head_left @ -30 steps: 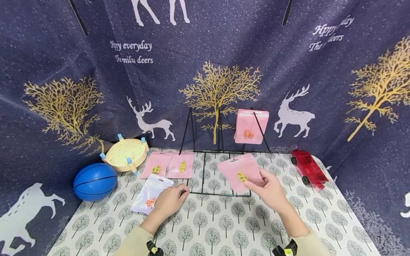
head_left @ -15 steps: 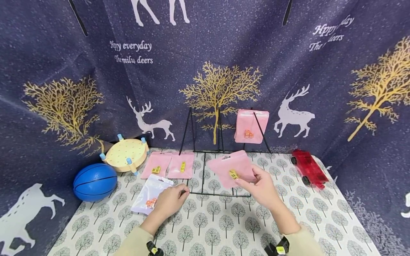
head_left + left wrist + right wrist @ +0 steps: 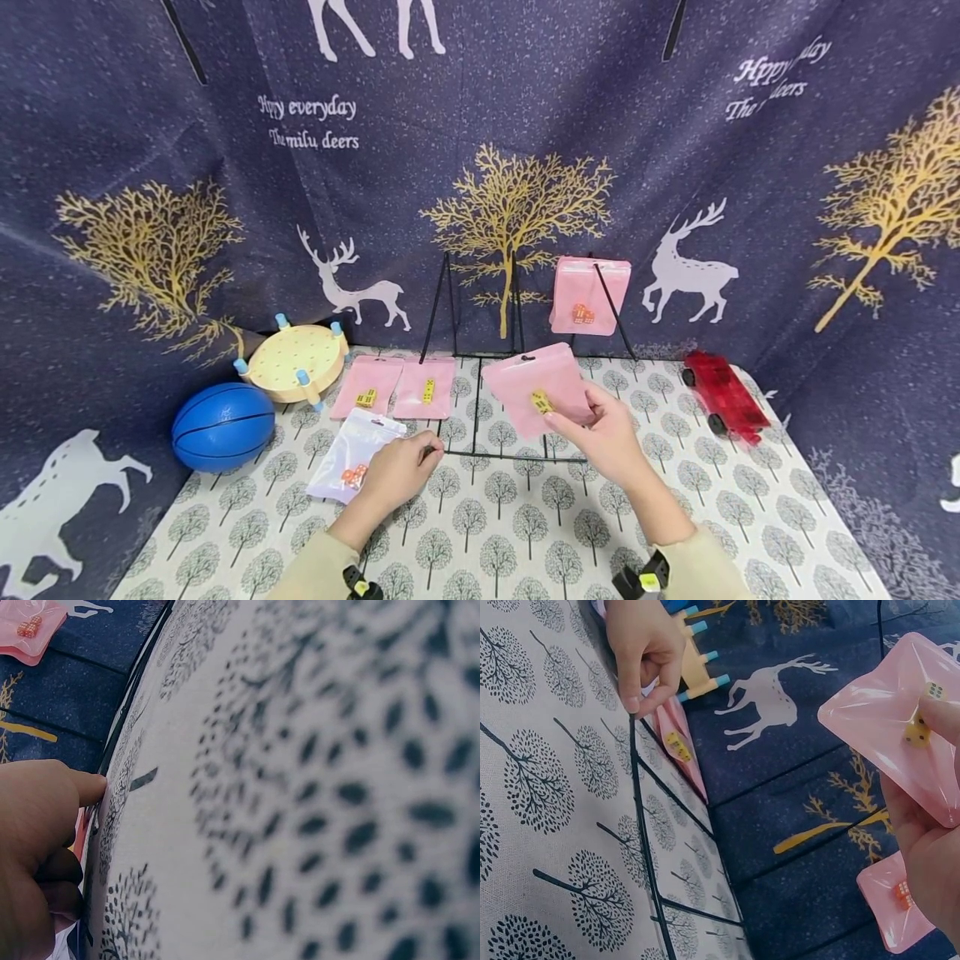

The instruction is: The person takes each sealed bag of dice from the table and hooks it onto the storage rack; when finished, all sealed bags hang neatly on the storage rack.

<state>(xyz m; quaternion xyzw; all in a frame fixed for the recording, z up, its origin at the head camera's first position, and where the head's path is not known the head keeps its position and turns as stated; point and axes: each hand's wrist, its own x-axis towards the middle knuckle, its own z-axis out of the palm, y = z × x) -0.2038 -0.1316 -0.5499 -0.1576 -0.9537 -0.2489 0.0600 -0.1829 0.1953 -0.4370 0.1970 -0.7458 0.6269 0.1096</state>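
Observation:
My right hand pinches a pink zip bag by its right edge, thumb in front. Yellow dice show inside it, and its hang hole tilts up and left. The bag is raised over the base of a black wire display rack. My left hand rests low at the rack's front left corner; in the right wrist view its thumb and forefinger pinch the wire. Pink bags with orange dice hang on the rack's right arm. The left wrist view shows the left hand with several fingers curled under.
Two pink bags with yellow dice lie left of the rack. A white bag with orange dice lies partly behind the left hand. A blue ball and a pegged wooden stool stand left, a red toy car right.
My right hand has carried the pink bag to the left and slightly up, turning it a little. The left hand has stayed at the rack's corner.

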